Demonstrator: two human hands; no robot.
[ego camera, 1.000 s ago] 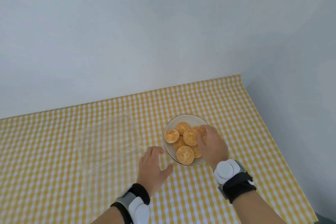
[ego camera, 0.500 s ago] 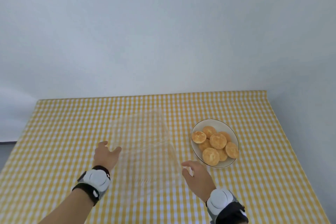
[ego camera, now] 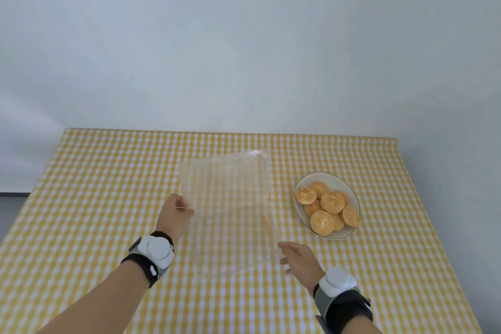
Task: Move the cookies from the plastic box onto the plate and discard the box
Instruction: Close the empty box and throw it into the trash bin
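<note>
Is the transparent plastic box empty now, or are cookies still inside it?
Empty: only the checked cloth shows through the plastic box; the cookies lie on the plate.

The plastic box [ego camera: 227, 203] occupies the desk [ego camera: 108, 171] centre; the plate [ego camera: 349, 192] stands near the right edge. The left half lies open.

A table covered in a yellow-and-white checked cloth [ego camera: 108, 198] held a clear plastic box [ego camera: 227, 203] at its centre and a plate [ego camera: 299, 214] of cookies [ego camera: 328, 209] to the right.
</note>
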